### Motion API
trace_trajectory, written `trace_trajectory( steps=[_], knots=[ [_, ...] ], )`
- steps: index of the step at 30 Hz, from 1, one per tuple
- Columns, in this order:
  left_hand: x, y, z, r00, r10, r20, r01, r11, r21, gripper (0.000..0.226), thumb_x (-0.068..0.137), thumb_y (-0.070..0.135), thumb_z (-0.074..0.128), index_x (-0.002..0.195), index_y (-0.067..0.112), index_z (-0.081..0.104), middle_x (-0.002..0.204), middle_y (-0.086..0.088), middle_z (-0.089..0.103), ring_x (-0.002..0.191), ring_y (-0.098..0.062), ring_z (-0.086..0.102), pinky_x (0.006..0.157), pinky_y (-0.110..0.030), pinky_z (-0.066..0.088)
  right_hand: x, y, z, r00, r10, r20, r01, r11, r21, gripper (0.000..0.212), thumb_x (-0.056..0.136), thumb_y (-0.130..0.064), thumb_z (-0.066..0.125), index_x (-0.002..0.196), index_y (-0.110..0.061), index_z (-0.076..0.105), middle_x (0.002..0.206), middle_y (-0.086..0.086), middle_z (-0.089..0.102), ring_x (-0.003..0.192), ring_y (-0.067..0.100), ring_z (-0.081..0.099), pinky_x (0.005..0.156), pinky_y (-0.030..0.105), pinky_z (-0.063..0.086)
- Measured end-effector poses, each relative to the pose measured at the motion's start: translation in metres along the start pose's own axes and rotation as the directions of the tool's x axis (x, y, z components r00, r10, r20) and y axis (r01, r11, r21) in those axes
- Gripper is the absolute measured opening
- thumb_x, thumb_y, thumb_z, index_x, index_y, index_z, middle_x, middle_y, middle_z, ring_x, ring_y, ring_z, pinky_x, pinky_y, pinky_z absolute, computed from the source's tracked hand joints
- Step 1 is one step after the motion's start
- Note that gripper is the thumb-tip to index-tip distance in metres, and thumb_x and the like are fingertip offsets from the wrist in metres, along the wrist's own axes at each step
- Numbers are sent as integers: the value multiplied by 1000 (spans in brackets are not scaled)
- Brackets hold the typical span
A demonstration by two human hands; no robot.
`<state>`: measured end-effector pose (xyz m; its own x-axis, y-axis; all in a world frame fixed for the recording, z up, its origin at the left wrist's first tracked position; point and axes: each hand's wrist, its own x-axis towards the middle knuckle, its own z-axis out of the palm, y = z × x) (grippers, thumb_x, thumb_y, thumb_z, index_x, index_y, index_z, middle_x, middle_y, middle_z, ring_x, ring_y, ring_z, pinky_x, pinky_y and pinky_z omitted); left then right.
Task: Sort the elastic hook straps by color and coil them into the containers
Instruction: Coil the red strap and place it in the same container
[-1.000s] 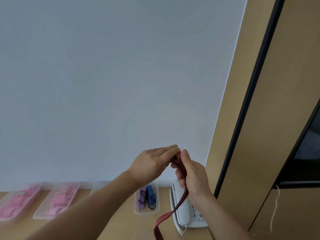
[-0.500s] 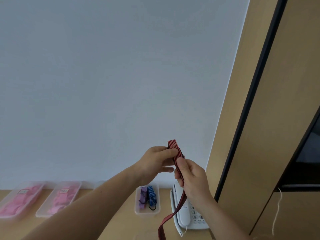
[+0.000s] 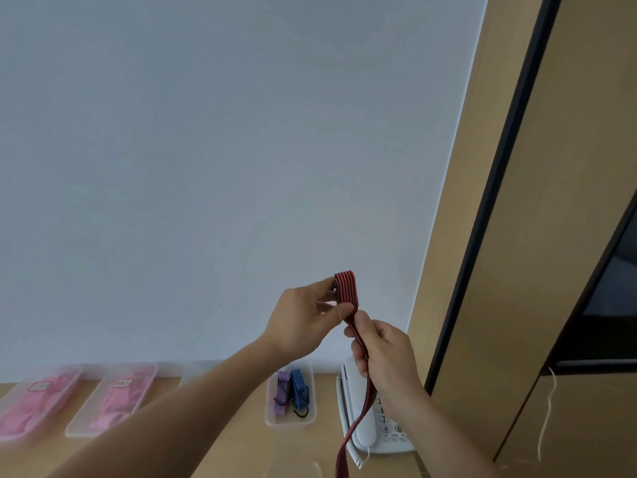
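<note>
The fingers of my left hand pinched the folded loop of the red-and-black striped elastic strap, raised before the wall. My right hand, just below, gripped its tail. The strap ran nearly straight down from the loop and through my right hand, hanging past the white desk telephone. I counted one red strap. One purple coiled strap and one blue coiled strap lay in the small clear plastic container on the surface.
</note>
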<state>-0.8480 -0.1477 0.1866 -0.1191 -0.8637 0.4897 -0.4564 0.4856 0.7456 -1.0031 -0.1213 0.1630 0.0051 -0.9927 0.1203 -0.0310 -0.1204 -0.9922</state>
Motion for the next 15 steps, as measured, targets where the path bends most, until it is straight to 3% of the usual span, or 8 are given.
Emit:
trace_trajectory(
  steps=[2,4,6,8,11,15],
  knots=[
    [-1,-6,2,991,127,-29,-117,966,230,30,93,32,65,122,25,65,106,11,74,99,-5,70,86,-31,55,-1,-2,0,1000,-4,12,4,1000,-5,46,100,-42,50,81,-4,69,53,2,55,43,11,43,44,21,37],
    [-4,-10,2,965,260,-31,-225,884,410,31,94,40,58,121,25,64,99,10,74,92,-11,70,76,-35,56,-1,-5,0,1000,-7,24,7,1000,5,49,99,-45,49,80,-4,70,53,2,54,43,11,42,44,21,36],
    [-6,-10,4,909,415,-29,-353,805,477,34,94,43,52,120,24,65,94,12,73,78,-12,68,62,-33,56,-1,-7,-1,999,6,37,-8,999,38,56,96,-52,48,79,-3,69,53,2,52,42,11,41,42,20,34],
    [-7,-10,5,839,544,7,-461,704,540,29,93,32,58,118,21,69,100,12,73,76,-12,69,56,-27,55,-2,-8,-1,998,31,47,-34,997,65,64,91,-60,47,80,-2,70,54,3,54,43,12,42,42,21,34],
    [-3,-20,5,733,675,86,-562,529,636,31,83,10,71,114,12,73,108,-1,74,85,-19,73,58,-29,58,-2,-6,-1,998,55,39,-58,996,67,68,82,-68,49,79,-3,71,55,4,57,44,12,45,42,21,36],
    [-4,-27,2,688,712,142,-609,460,646,33,84,5,71,117,10,72,114,-6,72,97,-23,72,70,-30,60,-2,-4,-1,997,61,56,-66,992,103,66,77,-66,55,82,-3,72,56,3,57,46,12,45,45,21,37]
  ],
)
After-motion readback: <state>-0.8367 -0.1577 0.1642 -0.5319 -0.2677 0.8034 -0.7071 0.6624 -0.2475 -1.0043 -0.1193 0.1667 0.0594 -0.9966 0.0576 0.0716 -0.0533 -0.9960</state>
